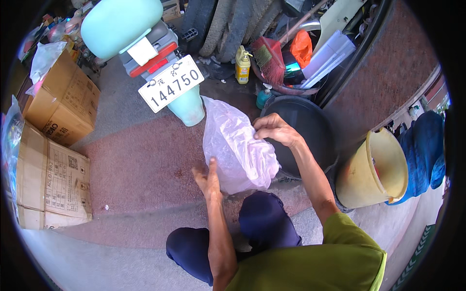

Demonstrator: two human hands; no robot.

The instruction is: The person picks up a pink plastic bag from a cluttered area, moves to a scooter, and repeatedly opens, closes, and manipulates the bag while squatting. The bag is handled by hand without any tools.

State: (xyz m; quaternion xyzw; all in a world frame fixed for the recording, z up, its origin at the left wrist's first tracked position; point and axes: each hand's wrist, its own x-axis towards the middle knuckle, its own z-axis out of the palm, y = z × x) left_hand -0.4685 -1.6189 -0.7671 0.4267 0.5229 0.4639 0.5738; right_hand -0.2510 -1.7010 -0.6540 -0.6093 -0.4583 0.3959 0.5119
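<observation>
A thin pale-pink plastic bag stands puffed up and crumpled in front of my knees; what it contains, if anything, is hidden. My right hand pinches the bag's upper right side between thumb and fingers. At the bag's lower left is my left hand, thumb and fingers apart, with one fingertip at the plastic; whether it presses on the bag I cannot tell. Just right of the bag, partly behind my right forearm, sits a wide black tub.
A mint-green scooter with a white plate stands ahead. Cardboard boxes line the left. Beyond the tub are a yellow pump bottle, a red brush and tyres. A yellow bucket stands at right.
</observation>
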